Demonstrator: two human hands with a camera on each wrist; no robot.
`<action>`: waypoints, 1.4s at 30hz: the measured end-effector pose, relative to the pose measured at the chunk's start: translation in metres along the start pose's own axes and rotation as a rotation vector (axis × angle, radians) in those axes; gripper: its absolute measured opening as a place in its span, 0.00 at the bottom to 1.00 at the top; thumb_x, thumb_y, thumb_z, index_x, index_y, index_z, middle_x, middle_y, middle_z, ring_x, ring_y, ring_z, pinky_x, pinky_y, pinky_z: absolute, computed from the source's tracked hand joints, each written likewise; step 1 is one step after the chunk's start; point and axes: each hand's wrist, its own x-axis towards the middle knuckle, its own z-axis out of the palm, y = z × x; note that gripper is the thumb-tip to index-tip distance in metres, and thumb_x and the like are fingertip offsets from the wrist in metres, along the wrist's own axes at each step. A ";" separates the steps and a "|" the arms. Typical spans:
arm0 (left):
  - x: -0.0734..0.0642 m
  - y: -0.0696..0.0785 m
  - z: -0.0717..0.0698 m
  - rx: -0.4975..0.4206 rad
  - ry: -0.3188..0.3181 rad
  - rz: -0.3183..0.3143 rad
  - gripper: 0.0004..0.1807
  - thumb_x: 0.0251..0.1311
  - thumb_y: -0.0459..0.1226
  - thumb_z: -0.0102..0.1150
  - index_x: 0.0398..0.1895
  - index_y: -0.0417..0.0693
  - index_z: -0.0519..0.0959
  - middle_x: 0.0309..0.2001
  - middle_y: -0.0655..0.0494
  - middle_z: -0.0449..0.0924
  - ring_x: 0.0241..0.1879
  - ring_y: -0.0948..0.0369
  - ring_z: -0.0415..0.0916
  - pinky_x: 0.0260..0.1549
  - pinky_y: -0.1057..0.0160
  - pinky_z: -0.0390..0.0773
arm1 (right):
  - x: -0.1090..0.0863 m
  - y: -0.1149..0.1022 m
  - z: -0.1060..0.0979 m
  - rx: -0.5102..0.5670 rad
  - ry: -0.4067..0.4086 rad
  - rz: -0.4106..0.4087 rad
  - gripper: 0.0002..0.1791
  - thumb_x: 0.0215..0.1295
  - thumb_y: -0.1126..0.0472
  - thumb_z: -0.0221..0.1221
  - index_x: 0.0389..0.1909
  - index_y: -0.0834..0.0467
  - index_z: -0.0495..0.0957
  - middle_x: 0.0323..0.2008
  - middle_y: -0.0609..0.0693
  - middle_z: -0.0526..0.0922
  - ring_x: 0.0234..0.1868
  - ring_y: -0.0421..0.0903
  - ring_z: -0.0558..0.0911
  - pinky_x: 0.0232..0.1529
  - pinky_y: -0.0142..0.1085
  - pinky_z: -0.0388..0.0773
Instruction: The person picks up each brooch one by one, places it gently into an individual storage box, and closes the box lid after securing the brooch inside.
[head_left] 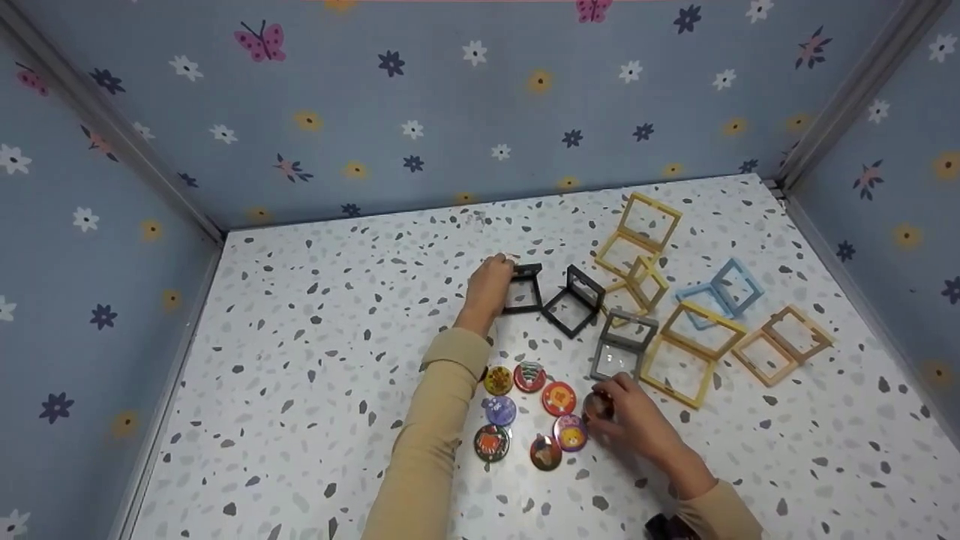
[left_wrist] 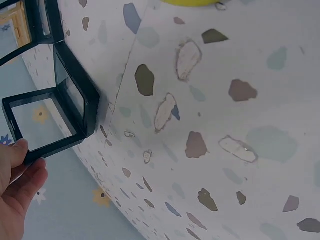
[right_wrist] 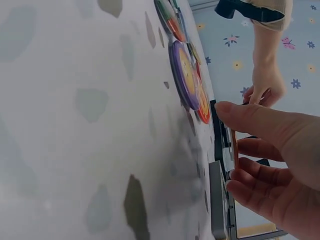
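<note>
My left hand (head_left: 487, 291) pinches the edge of a black hinged display frame (head_left: 538, 294), which stands half-folded; its thumb and fingers show on the rim in the left wrist view. My right hand (head_left: 637, 420) holds a round badge (head_left: 597, 407) between thumb and fingers, and the right wrist view shows it edge-on. The badge's picture is not readable. Beside that hand lie several round badges, among them a purple bear badge (head_left: 571, 433), an orange-red badge (head_left: 559, 399) and a brown badge (head_left: 546, 453). A second black frame (head_left: 573, 330) stands right of the gripped one.
Farther right are more opened frames: a grey frame (head_left: 597, 360), yellow frames (head_left: 679, 395), a light blue frame (head_left: 739, 304) and a tan frame (head_left: 772, 379). Flower-patterned walls (head_left: 480, 97) border the speckled white table (head_left: 300, 375) on three sides.
</note>
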 end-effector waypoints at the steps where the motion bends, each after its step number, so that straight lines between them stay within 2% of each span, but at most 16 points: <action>1: -0.002 -0.001 0.000 -0.003 0.006 0.002 0.15 0.50 0.22 0.53 0.42 0.39 0.76 0.40 0.48 0.74 0.42 0.55 0.73 0.43 0.64 0.72 | 0.001 0.000 0.000 0.010 0.013 -0.008 0.25 0.43 0.62 0.67 0.44 0.63 0.73 0.37 0.49 0.69 0.35 0.41 0.70 0.36 0.38 0.71; 6: -0.011 -0.005 0.002 -0.013 0.044 0.007 0.15 0.49 0.22 0.54 0.41 0.39 0.76 0.39 0.48 0.75 0.41 0.55 0.73 0.42 0.64 0.73 | 0.006 -0.002 0.000 0.071 0.047 -0.023 0.25 0.43 0.62 0.67 0.45 0.62 0.73 0.37 0.48 0.69 0.35 0.40 0.70 0.34 0.36 0.72; 10: -0.019 -0.008 0.002 -0.027 0.080 0.004 0.14 0.53 0.24 0.51 0.43 0.40 0.77 0.38 0.48 0.75 0.40 0.55 0.73 0.40 0.63 0.74 | 0.011 -0.002 0.000 0.113 0.049 -0.008 0.24 0.43 0.59 0.68 0.44 0.61 0.74 0.37 0.46 0.68 0.34 0.39 0.70 0.33 0.34 0.72; 15: -0.028 -0.011 0.001 -0.054 0.118 0.000 0.10 0.57 0.28 0.49 0.39 0.40 0.78 0.36 0.49 0.76 0.39 0.56 0.74 0.37 0.63 0.74 | 0.016 -0.004 0.000 0.118 0.071 0.009 0.25 0.42 0.59 0.68 0.44 0.61 0.74 0.37 0.46 0.69 0.35 0.39 0.70 0.34 0.35 0.73; 19: -0.033 -0.013 0.000 -0.065 0.125 -0.015 0.09 0.59 0.31 0.50 0.38 0.41 0.79 0.35 0.50 0.76 0.38 0.57 0.74 0.37 0.64 0.74 | 0.020 -0.006 0.002 0.095 0.093 -0.002 0.25 0.42 0.60 0.68 0.44 0.62 0.74 0.37 0.47 0.70 0.35 0.39 0.71 0.34 0.35 0.73; 27: -0.042 -0.015 -0.002 -0.148 0.133 -0.058 0.08 0.59 0.33 0.51 0.37 0.41 0.79 0.33 0.51 0.76 0.34 0.56 0.76 0.34 0.62 0.75 | 0.027 -0.007 0.007 0.105 0.156 -0.065 0.24 0.41 0.61 0.69 0.41 0.62 0.75 0.36 0.50 0.71 0.34 0.40 0.72 0.33 0.36 0.73; 35: -0.052 -0.014 -0.003 -0.182 0.140 -0.068 0.09 0.58 0.34 0.53 0.38 0.41 0.79 0.34 0.51 0.76 0.36 0.56 0.76 0.37 0.62 0.75 | 0.033 -0.010 0.009 0.120 0.148 -0.032 0.25 0.41 0.59 0.69 0.43 0.61 0.74 0.36 0.49 0.70 0.33 0.41 0.71 0.33 0.37 0.73; 42: -0.064 -0.013 -0.003 -0.242 0.170 -0.056 0.09 0.57 0.34 0.53 0.38 0.41 0.79 0.32 0.51 0.75 0.32 0.57 0.75 0.32 0.62 0.74 | 0.039 -0.014 0.012 0.139 0.174 -0.031 0.25 0.41 0.58 0.69 0.43 0.61 0.75 0.37 0.49 0.71 0.33 0.42 0.72 0.33 0.36 0.73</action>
